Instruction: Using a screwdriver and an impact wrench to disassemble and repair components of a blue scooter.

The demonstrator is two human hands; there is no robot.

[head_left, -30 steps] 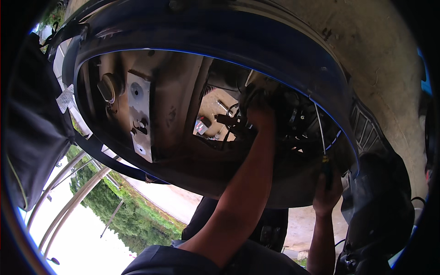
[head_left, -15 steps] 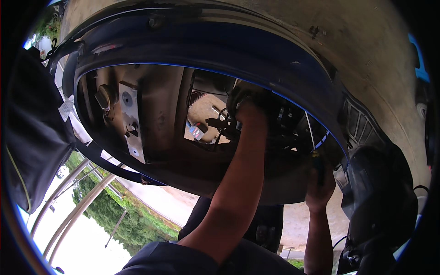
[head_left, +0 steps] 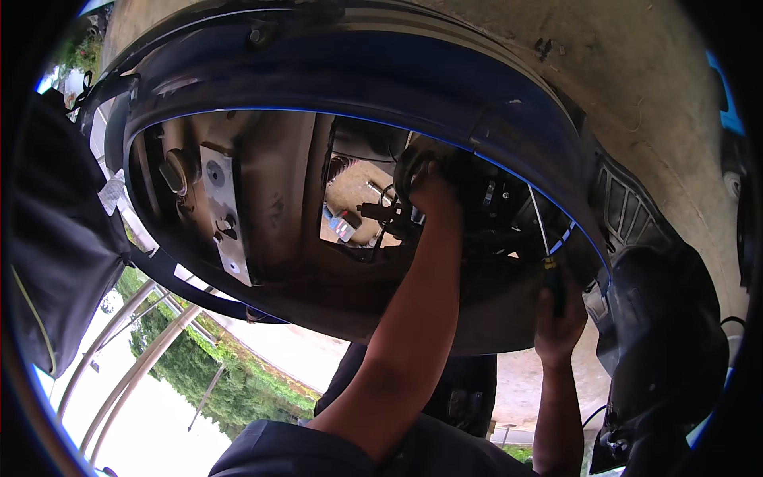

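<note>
Inside a dark blue curved vehicle panel (head_left: 350, 67), my left hand (head_left: 431, 191) reaches up among black parts and cables, its fingertips hidden in shadow. My right hand (head_left: 560, 326), at the lower right of the panel, grips a screwdriver (head_left: 551, 277) by its dark and yellow handle; the long shaft points up toward the panel's blue-lit edge. Left of my left arm are a square cut-out in the body, a metal bracket (head_left: 226, 211) with holes and a round part (head_left: 178, 171).
A black liner (head_left: 660, 334) with a ribbed vent hangs at the right. Black fabric (head_left: 60, 238) fills the left side. Through the cut-out, small items lie on the concrete floor (head_left: 636, 95). Bent poles and greenery show at lower left.
The view has shifted, so the panel sits further left in the picture. My left hand stays inside the cavity; my right hand still holds the screwdriver, with little visible movement.
</note>
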